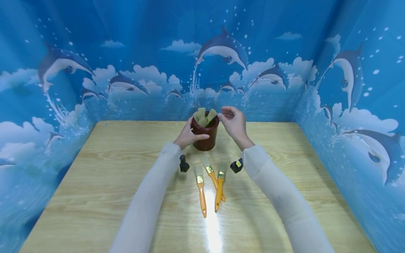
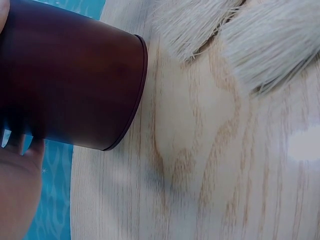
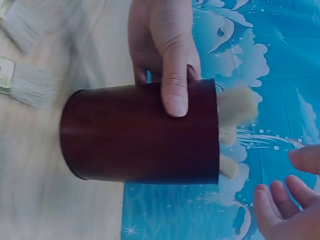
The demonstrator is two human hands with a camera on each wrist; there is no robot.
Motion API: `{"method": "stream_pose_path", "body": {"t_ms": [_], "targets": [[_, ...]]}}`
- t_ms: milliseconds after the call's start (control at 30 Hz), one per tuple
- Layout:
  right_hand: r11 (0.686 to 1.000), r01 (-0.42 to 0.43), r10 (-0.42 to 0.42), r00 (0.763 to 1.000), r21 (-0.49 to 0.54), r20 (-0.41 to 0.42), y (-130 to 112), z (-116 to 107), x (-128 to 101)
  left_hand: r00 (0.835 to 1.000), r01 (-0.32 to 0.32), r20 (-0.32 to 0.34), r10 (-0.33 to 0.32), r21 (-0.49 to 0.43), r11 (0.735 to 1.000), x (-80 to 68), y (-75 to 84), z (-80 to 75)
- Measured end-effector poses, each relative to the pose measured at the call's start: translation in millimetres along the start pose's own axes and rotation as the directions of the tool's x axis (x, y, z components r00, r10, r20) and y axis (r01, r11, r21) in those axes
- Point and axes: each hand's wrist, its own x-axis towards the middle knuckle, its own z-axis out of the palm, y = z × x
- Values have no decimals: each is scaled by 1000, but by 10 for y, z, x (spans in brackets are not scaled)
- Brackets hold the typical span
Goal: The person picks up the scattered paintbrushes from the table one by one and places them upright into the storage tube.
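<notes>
My left hand (image 1: 187, 135) grips a dark red-brown brush pot (image 1: 205, 142) from its left side, thumb laid across the front. Out of the pot's mouth stick several paintbrushes (image 1: 202, 117), pale bristles upward; their handles are hidden inside. My right hand (image 1: 234, 123) is just right of the rim. In the right wrist view its loosely bent fingers (image 3: 285, 197) hold nothing and are apart from the bristles. The left thumb (image 3: 175, 95) presses the pot's wall there. The left wrist view has the pot's lower part (image 2: 75, 80) close up.
Three paintbrushes with orange handles lie on the wooden table (image 1: 126, 168) in front of the pot: a left one (image 1: 201, 191), a middle one (image 1: 211, 174) and a right one (image 1: 219, 189), the last two crossing. A blue dolphin curtain (image 1: 152, 102) hangs behind and at both sides.
</notes>
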Motion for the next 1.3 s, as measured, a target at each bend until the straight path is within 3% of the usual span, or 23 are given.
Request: {"method": "stream_pose_path", "body": {"t_ms": [167, 333, 767, 933, 1167, 1300], "targets": [[994, -111, 110, 992, 8, 56, 151, -105, -164, 1000, 15, -3, -15, 13, 1000, -1, -6, 6], [974, -228, 227, 967, -3, 113, 350, -212, -390, 1000, 15, -3, -15, 4, 1000, -3, -9, 5], [932, -355, 362, 912, -73, 191, 873, -257, -1041, 1000, 18, -2, -18, -4, 1000, -1, -20, -4], [912, -407, 410, 891, -55, 197, 941, -232, -1204, 1000, 22, 3, -22, -18, 1000, 2, -16, -7], [844, -533, 507, 830, 63, 232, 932, -169, -1341, 1000, 19, 7, -19, -21, 1000, 8, 4, -3], [835, -546, 515, 819, 69, 253, 943, -123, -1380, 1000, 18, 7, -18, -20, 1000, 10, 6, 5]]}}
